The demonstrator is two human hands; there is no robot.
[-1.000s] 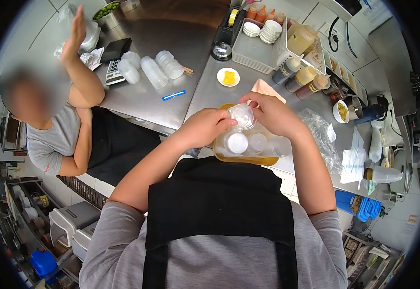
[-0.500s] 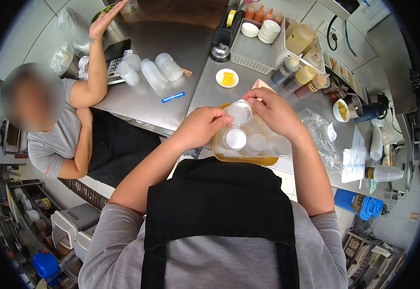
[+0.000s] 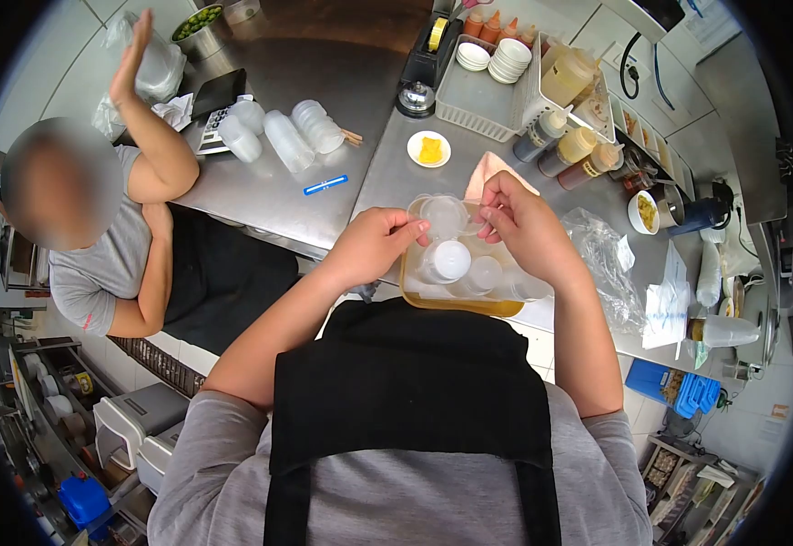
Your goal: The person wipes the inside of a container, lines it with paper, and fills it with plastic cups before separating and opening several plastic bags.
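Above a yellow tray [image 3: 497, 304], my left hand [image 3: 383, 241] pinches the near-left edge of a clear round plastic sauce cup [image 3: 445, 216]. On its other side, my right hand [image 3: 517, 223] has thumb and fingertips closed at the clear rim. Just below them stands a cup with a white round top [image 3: 452, 260]. More translucent cups [image 3: 485, 274] sit beside it in the tray, partly overlapping one another. Behind my right hand lies a pink cloth [image 3: 488, 168], partly covered by the fingers.
A dish with yellow food [image 3: 429, 148], a blue-and-white strip [image 3: 325, 186] and stacked clear cups [image 3: 289, 141] lie on the steel counter. Sauce bottles [image 3: 571, 141] and a white basket [image 3: 483, 105] stand behind. A co-worker [image 3: 96, 246] is at left, one arm raised; a plastic bag [image 3: 601, 264] lies right.
The clear cup has shifted slightly left and my right hand has moved a little right, its fingers more upright. The co-worker's raised hand has swung left.
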